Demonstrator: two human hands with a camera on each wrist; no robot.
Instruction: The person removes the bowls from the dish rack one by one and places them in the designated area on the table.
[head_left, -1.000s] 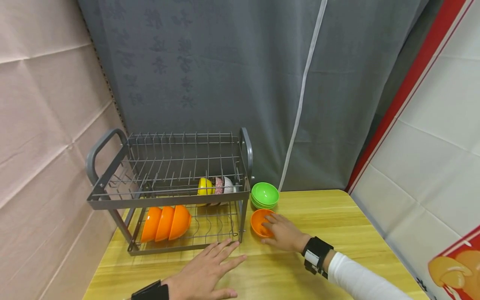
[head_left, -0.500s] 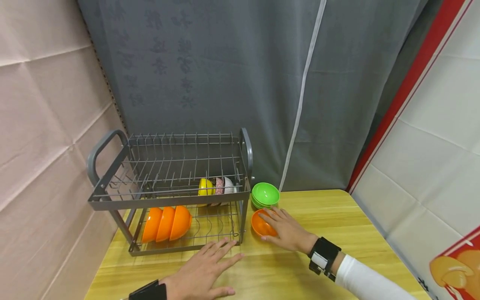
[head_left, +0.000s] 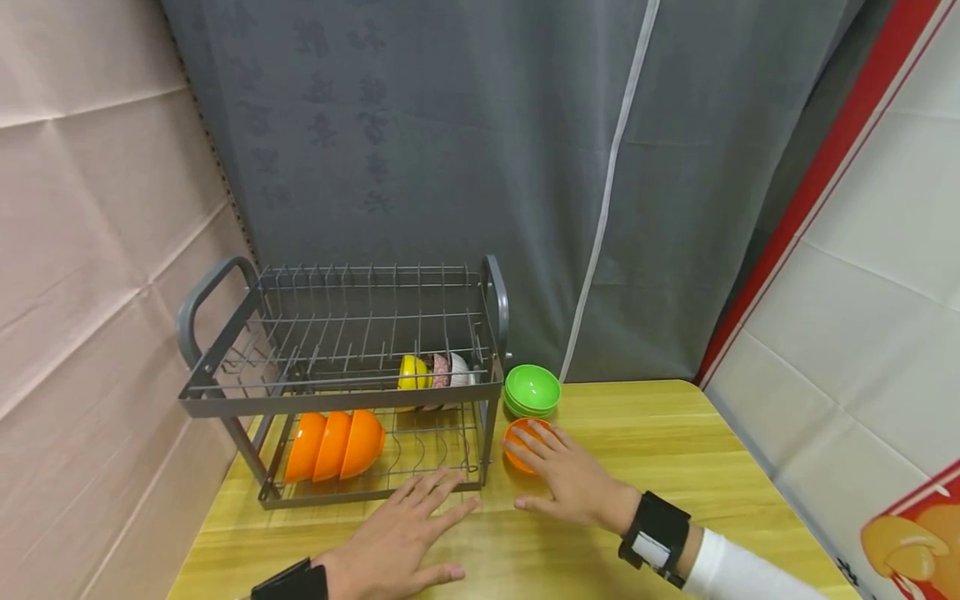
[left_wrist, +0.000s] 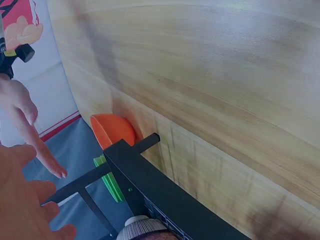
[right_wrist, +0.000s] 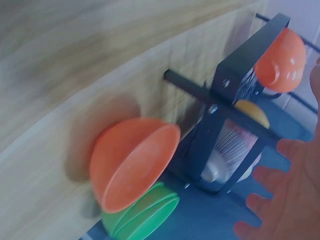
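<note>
My right hand (head_left: 573, 485), fingers spread, hovers over the near side of an orange bowl (right_wrist: 112, 162) and partly hides it in the head view. In the right wrist view the palm and fingers are apart from that bowl, which sits on the table. Just behind it stands a stack of green bowls (head_left: 534, 388). My left hand (head_left: 397, 537) holds nothing; its fingers are straight, close to the front right of a grey two-tier dish rack (head_left: 352, 406). Three orange bowls (head_left: 363, 446) lean on their sides in a row on the rack's lower tier.
A yellow bowl (head_left: 412, 372) and patterned bowls (head_left: 441, 370) stand on edge at the right of the rack. A grey curtain (head_left: 420, 167) hangs behind the wooden table (head_left: 645, 433). Pale cloth (head_left: 97, 275) and a white panel (head_left: 847, 333) flank it.
My right hand has drawn back a little from the orange bowl, its fingers straightening out. The left hand has shifted slightly left. The bowls and rack stay in place.
</note>
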